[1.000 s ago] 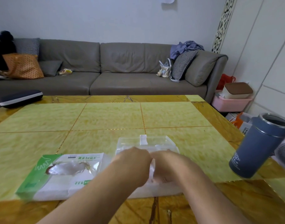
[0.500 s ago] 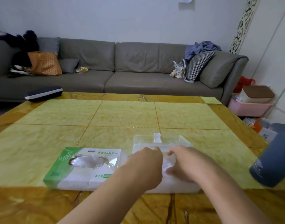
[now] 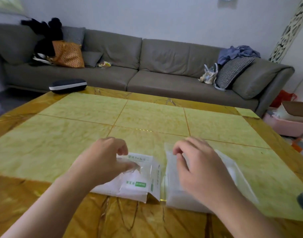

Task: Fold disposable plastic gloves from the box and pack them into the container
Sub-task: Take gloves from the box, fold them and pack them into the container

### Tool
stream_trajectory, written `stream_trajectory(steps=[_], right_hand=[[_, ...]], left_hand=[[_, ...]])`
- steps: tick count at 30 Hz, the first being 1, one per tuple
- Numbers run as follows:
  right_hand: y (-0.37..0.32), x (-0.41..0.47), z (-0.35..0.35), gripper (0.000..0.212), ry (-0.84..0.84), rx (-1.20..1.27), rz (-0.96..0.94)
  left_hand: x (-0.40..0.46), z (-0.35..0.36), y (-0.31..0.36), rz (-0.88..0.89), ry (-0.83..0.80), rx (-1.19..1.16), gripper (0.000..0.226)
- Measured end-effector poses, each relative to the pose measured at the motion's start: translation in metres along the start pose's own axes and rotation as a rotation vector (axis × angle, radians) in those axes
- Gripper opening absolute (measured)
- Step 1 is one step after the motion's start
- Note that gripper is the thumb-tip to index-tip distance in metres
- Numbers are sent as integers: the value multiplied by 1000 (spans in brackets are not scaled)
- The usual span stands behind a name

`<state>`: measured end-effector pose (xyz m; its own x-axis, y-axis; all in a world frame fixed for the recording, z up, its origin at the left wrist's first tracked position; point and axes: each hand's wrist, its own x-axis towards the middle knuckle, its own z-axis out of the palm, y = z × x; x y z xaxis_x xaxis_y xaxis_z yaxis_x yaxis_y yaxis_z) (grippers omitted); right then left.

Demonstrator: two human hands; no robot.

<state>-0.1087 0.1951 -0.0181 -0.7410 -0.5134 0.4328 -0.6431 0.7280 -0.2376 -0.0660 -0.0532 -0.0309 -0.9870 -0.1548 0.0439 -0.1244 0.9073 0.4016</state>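
Hands over table [image 3: 147, 114]: left hand [image 3: 102, 162] fingers pinch clear glove film at box [image 3: 138, 181] opening; right hand [image 3: 198, 167] loosely curled, holding nothing, above container [image 3: 236, 176].

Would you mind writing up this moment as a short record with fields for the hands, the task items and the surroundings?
left hand: over the glove box, fingertips at its opening, on the clear plastic there
right hand: above the container, fingers loosely curled, holding nothing visible
glove box: white and green, lying flat near the table's front edge
container: clear plastic, right of the box
table: yellow-green tiles with amber border
background: grey sofa, dark case at the table's far left corner
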Motion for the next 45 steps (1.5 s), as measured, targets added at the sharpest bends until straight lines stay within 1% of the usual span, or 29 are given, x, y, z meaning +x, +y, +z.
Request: stream_trajectory(steps=[2, 4, 6, 8, 16, 18, 20, 22, 25, 28, 35, 37, 39, 41, 43, 45], right_hand=[[-13, 1, 15, 14, -127, 34, -130], [-22, 1, 30, 22, -242, 71, -208], [-27, 0, 41, 30, -335, 69, -240], [-28, 0, 46, 31, -378, 69, -228], [-26, -1, 44, 29, -426, 95, -185], [-26, -2, 45, 30, -429, 90, -179], [-26, -3, 46, 32, -427, 87, -173], [-26, -3, 46, 33, -422, 84, -171], [-27, -3, 46, 34, -420, 85, -171], [-27, -3, 46, 35, -428, 85, -165], [-30, -2, 42, 37, -432, 84, -156], [-31, -2, 41, 37, -437, 88, -153], [-32, -2, 40, 38, -443, 98, -147], [-31, -2, 40, 38, -450, 107, -146], [-30, -4, 40, 37, -434, 128, -129], [-30, -5, 40, 31, -365, 216, -81]], left_hand=[[3, 2, -9, -44, -15, -82, 22], [8, 5, -14, -50, 25, -87, 15], [10, 5, -16, -47, 61, -105, 13], [12, 6, -19, -52, 74, -172, 12], [8, -1, -13, -28, 203, -480, 19], [5, -2, -12, -14, 194, -496, 20], [2, -1, -11, 17, 198, -464, 14], [0, -1, -9, 31, 271, -446, 11], [-2, -3, -3, -3, 389, -538, 13], [-1, -4, 0, -27, 416, -624, 17], [-4, -14, 4, -7, 495, -950, 26], [-4, -19, 2, -11, 529, -1117, 27], [-4, -26, 2, -26, 538, -1387, 29], [-3, -30, 1, -38, 518, -1608, 32], [-1, -29, 0, -28, 463, -1750, 36], [0, -26, -1, -24, 374, -1875, 40]])
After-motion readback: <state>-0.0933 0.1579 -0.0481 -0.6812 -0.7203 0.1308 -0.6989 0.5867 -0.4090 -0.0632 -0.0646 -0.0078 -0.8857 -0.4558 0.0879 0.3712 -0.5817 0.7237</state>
